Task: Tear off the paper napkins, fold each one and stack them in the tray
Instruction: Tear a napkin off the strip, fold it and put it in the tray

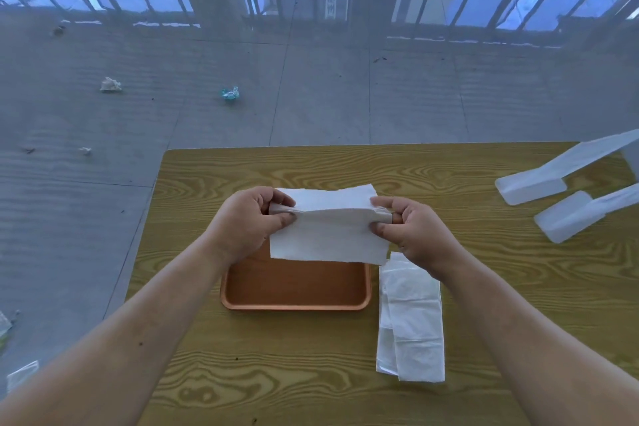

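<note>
Your left hand [247, 221] pinches the left end of a white paper napkin [328, 235], thumb on the near face and fingers curled behind it, and your right hand [409, 228] pinches the right end the same way. You hold the napkin in the air above the far part of the tray [294, 297], bent along a crease that runs from hand to hand, with one flap standing behind and the other hanging toward you. The hanging flap hides the far rim of the brown tray, whose bare floor shows below it. The tray rests on the wood-grain tabletop [276, 373]. Just to the right of the tray, close beside its rim, a strip of white napkins [411, 322] lies flat on the tabletop, running toward you from under your right wrist. At the far right of the tabletop sit two white plastic pieces [553, 197], near each other and well apart from the tray. Crumpled scraps [110, 85] lie on the grey floor beyond the tabletop.
</note>
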`<state>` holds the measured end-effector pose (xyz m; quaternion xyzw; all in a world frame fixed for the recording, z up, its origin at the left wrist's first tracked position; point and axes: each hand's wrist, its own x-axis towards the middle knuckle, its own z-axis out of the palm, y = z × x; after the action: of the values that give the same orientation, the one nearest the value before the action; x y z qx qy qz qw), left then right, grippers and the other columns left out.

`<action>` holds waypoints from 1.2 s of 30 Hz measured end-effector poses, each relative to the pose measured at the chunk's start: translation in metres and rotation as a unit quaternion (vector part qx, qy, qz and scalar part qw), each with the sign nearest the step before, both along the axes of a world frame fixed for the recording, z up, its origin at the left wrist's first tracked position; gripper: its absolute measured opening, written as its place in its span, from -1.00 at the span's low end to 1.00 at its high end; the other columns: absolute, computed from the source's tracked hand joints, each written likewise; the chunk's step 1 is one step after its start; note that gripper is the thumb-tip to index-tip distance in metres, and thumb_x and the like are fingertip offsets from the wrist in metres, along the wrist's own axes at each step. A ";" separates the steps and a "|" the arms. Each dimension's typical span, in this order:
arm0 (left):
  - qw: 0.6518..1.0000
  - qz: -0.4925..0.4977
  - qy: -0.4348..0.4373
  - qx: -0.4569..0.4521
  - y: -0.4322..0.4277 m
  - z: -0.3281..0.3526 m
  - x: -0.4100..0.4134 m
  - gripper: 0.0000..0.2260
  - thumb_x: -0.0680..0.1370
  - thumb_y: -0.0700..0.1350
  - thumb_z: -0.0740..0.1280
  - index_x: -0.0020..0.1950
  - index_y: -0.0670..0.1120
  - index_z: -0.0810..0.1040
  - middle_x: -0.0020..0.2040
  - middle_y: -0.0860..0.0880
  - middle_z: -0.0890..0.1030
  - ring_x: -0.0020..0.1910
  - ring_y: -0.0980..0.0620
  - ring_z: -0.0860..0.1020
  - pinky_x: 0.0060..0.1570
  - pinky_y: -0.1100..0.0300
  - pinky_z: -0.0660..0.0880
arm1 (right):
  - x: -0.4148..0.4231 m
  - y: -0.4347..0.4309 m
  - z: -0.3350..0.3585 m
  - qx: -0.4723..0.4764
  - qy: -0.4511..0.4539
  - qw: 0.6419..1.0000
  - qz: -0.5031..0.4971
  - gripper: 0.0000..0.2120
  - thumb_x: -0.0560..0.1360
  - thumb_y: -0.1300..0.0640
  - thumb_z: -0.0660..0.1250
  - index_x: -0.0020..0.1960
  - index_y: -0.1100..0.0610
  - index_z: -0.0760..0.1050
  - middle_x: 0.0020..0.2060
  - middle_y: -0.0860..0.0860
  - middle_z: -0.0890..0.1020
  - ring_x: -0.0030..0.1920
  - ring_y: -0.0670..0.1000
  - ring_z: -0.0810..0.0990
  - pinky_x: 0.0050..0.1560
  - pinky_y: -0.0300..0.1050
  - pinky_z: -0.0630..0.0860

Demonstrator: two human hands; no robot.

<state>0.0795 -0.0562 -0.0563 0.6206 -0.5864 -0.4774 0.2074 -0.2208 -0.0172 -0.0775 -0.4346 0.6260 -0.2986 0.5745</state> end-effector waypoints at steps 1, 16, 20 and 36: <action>1.000 -0.005 -0.016 -0.015 0.000 -0.001 0.002 -0.92 0.53 -0.09 0.57 -0.04 0.08 0.73 -0.22 0.10 0.74 -0.23 0.22 0.63 -0.11 0.21 0.56 | 0.002 -0.001 0.001 -0.012 0.026 1.000 0.008 -0.66 0.56 0.29 0.49 0.31 0.10 0.64 -0.17 -0.08 0.81 -0.11 -0.15 0.76 -0.07 -0.29 0.59; 0.993 -0.089 -0.042 -0.058 -0.011 0.030 -0.004 -0.92 0.61 0.06 0.46 -0.06 0.11 0.67 -0.22 -0.09 0.70 -0.31 -0.03 0.57 -0.21 -0.04 0.57 | 0.036 -0.002 0.017 0.025 0.127 0.972 0.198 -0.77 0.35 -0.03 0.49 0.00 -0.18 0.60 -0.05 -0.15 0.78 -0.08 -0.10 0.76 0.00 0.01 0.71; 0.994 -0.096 -0.013 -0.044 -0.008 0.042 -0.012 -0.93 0.61 0.02 0.47 -0.04 0.07 0.69 -0.18 -0.07 0.72 -0.26 0.00 0.60 -0.16 0.00 0.58 | 0.060 -0.006 0.021 -0.016 0.104 0.975 0.196 -0.72 0.43 -0.09 0.53 0.11 -0.13 0.62 -0.02 -0.05 0.77 -0.02 0.02 0.76 0.09 0.12 0.70; 0.992 -0.068 -0.087 -0.069 0.027 -0.002 0.012 -0.30 0.33 0.47 0.47 0.41 0.30 0.42 0.34 0.27 0.43 0.34 0.21 0.43 0.21 0.17 0.37 | 0.081 -0.004 0.008 0.142 -0.275 0.951 -0.013 -0.39 0.45 0.30 0.49 0.47 0.12 0.44 0.22 0.15 0.72 0.12 0.12 0.71 -0.03 -0.07 0.69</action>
<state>0.0918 -0.0297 -0.0585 0.6028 -0.6745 -0.3928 0.1655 -0.1397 -0.0212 -0.0695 -0.2413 0.4853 -0.3224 0.7761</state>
